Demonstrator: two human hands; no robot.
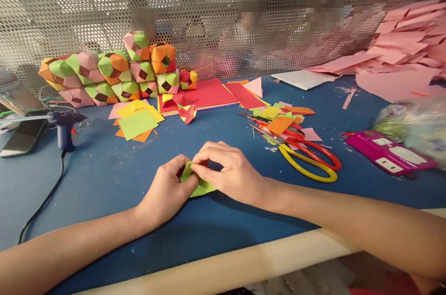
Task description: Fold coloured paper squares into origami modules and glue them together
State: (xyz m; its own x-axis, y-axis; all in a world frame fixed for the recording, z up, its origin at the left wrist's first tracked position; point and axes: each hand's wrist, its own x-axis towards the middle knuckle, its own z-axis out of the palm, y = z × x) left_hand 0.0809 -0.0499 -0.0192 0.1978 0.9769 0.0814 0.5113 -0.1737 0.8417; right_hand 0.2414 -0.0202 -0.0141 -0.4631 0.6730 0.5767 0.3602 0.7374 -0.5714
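Observation:
A small green paper [203, 188] is between both hands, close to the table's front edge, with one corner raised. My left hand [171, 189] pinches its left side between thumb and fingers. From the right, my right hand [228, 172] grips the paper near its upper edge, thumb and index fingertip pressed together. The fingers cover much of the sheet. Beyond the hands lie loose square sheets [138, 123] in green, yellow and orange, and a small red and yellow folded piece [187, 114].
Folded paper balls [111, 66] are stacked at the back left. A blue glue gun [66, 131] stands left with its cable trailing forward. Scissors [308, 161] lie among scraps on the right, near a magenta power strip [388, 152]. Pink sheets [411, 39] pile up at the back right.

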